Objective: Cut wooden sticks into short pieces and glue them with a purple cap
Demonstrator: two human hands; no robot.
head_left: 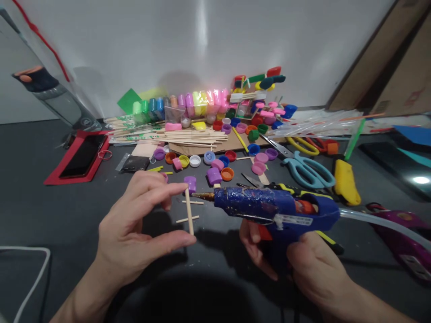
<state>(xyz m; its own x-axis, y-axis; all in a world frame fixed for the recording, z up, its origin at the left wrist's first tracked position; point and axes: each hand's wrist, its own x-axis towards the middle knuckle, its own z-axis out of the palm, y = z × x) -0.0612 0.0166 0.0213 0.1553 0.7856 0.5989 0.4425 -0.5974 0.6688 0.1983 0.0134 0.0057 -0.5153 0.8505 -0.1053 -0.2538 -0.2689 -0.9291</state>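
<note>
Between the thumb and index finger of my left hand, a short wooden stick is held upright by its two ends. My right hand grips the handle of a blue glue gun, which points left. The gun's brown nozzle tip is close to the stick's upper end; whether they touch I cannot tell. A clear glue stick runs out of the gun's back. Beneath the held stick, two small stick pieces lie on the dark table, with a purple cap just behind.
Several coloured bottle caps and wooden skewers lie behind my hands. Blue-handled scissors and a yellow cutter are at right. A phone on a red case and a water bottle stand left. A white cable crosses the left corner.
</note>
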